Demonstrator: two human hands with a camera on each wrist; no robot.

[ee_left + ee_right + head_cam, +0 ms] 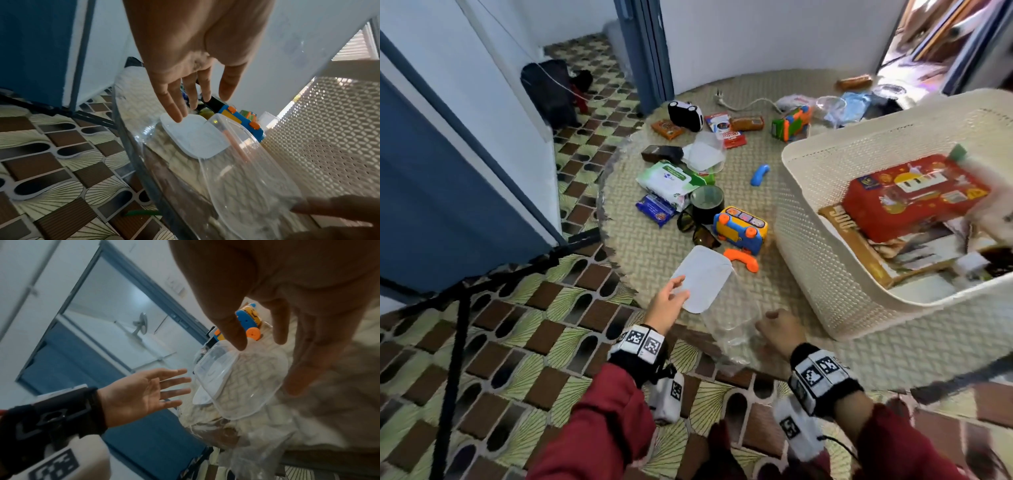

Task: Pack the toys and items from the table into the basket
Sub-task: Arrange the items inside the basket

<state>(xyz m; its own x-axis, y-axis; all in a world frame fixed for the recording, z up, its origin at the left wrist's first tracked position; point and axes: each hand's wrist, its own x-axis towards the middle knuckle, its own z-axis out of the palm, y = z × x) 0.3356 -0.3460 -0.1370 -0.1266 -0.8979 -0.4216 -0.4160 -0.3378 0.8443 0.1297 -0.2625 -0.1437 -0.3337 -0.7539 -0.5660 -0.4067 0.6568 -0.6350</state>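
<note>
Woven table (774,274), left hand (666,303) spread over white lid (705,279), right hand (779,330) loosely curled

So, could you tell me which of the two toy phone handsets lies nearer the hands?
The orange handset, beside the yellow-and-blue toy phone; the blue handset lies farther up the table.

White walls (756,34), blue door (431,205) — brown-and-green patterned floor (517,359) underfoot.

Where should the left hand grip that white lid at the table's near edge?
Probably pinch the white lid at its near-left corner, coming from the table edge with the left hand. It lies flat and thin, its right edge tucked against the clear container, so that corner looks freest.
</note>
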